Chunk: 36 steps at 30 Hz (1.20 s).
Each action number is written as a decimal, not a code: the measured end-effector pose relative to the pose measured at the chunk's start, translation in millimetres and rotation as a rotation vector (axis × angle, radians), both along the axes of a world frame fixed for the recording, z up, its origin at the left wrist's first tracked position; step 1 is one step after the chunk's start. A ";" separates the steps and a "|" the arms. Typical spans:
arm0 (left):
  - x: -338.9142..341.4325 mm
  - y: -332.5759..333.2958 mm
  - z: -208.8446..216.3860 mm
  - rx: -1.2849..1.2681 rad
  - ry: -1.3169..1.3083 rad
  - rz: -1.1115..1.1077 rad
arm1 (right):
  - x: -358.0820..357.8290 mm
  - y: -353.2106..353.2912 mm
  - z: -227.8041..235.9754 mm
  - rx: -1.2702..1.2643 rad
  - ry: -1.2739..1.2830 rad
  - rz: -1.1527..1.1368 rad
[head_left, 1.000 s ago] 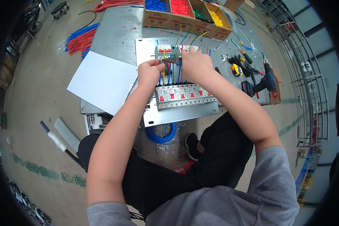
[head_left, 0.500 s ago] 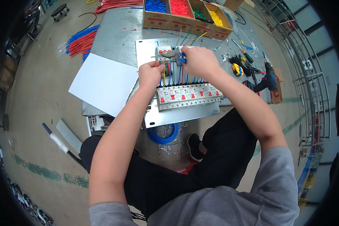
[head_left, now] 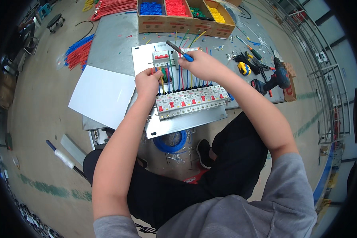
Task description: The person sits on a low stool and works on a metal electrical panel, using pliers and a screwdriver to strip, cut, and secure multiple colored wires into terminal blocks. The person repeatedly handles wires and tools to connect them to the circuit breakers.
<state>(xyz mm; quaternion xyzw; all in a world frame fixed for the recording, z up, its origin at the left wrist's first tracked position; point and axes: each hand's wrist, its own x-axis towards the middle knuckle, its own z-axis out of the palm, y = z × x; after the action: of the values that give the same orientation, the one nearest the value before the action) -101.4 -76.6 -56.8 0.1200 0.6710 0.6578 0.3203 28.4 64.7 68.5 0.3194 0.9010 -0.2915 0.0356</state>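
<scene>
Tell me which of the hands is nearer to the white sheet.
Left. The left hand is just off the white sheet's right-hand edge; the right hand is farther right, holding a blue-handled tool.

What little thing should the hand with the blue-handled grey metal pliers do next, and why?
Perhaps the right hand should bring the blue-handled grey metal pliers back toward the thin coloured wires by the left hand. That hand's fingertips seem to pinch there, while the pliers' tip points away from them.
</scene>
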 end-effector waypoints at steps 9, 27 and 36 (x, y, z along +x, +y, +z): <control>7.9 -0.5 0.8 -0.117 0.229 0.039 | -6.2 4.4 10.0 0.042 -0.083 0.051; -32.2 -28.1 2.6 -0.042 0.014 -0.224 | -13.2 -20.1 15.6 0.271 -0.043 0.090; -31.5 -25.7 5.7 -0.036 0.001 -0.265 | -0.6 -40.2 4.9 0.544 -0.186 0.173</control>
<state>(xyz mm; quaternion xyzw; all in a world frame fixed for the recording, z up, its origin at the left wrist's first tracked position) -132.9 -102.3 -51.1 0.2021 0.6612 0.5976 0.4060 27.8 24.5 73.4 0.2648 0.9627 -0.0047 0.0558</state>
